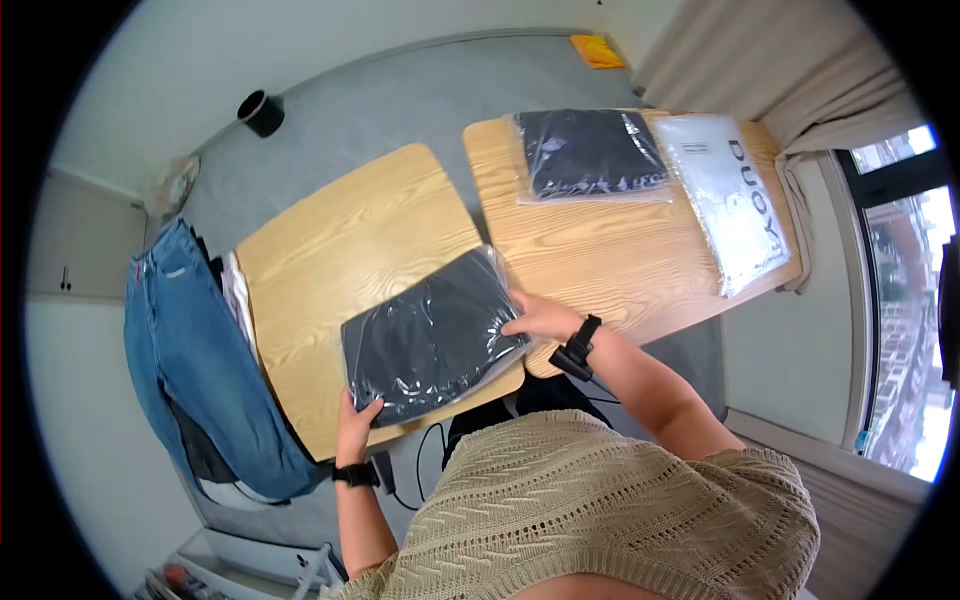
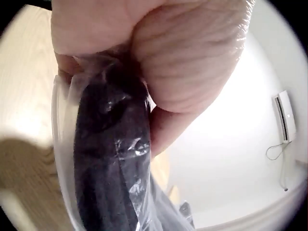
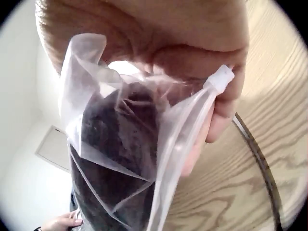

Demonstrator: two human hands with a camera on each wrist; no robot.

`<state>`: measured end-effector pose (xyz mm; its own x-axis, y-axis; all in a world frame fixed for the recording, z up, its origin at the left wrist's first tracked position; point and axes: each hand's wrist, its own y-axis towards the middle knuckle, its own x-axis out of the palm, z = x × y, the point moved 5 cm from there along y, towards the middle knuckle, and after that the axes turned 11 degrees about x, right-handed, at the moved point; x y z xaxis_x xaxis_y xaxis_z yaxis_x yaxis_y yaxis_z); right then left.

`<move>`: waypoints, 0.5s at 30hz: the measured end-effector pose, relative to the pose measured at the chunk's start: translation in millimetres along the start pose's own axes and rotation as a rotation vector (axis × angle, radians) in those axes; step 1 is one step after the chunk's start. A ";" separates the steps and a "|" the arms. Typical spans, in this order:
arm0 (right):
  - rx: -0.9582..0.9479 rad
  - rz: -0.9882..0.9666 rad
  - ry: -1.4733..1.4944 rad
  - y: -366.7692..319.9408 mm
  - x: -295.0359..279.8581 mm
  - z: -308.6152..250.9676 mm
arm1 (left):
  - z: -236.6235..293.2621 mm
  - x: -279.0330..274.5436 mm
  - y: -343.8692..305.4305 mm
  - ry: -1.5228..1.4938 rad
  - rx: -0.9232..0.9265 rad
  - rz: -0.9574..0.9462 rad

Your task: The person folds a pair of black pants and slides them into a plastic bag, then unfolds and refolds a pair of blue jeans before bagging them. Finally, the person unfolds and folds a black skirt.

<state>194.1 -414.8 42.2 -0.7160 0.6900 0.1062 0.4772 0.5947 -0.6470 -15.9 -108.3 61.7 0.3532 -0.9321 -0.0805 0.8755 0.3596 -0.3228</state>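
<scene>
A dark folded garment in a clear plastic bag [image 1: 430, 335] is held over the left table's near edge. My left hand [image 1: 356, 428] grips its lower left corner, thumb on top. My right hand [image 1: 545, 318] grips the right edge, thumb on the upper face. In the left wrist view the left hand [image 2: 163, 53] pinches the end of the bag [image 2: 113, 154]. In the right wrist view the right hand [image 3: 159, 43] holds the bag [image 3: 120, 159] beside a white zip slider [image 3: 220, 79]; the fingers pass behind the plastic.
On the right table [image 1: 600, 250] lie another bagged dark garment [image 1: 590, 155] and a white printed bag [image 1: 725, 200]. Blue jeans [image 1: 200, 360] hang over the left table's [image 1: 340, 240] left side. A black bin [image 1: 262, 114] and a yellow packet [image 1: 598, 51] are on the floor beyond.
</scene>
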 end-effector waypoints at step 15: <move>-0.307 0.436 0.207 -152.7 -274.1 -66.3 | 165.1 279.0 149.8 0.021 0.365 -0.437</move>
<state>351.2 -667.4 161.9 -0.3196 0.9465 0.0441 0.8545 0.3080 -0.4183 268.2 -307.3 146.6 -0.0703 -0.9970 -0.0322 0.9974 -0.0709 0.0161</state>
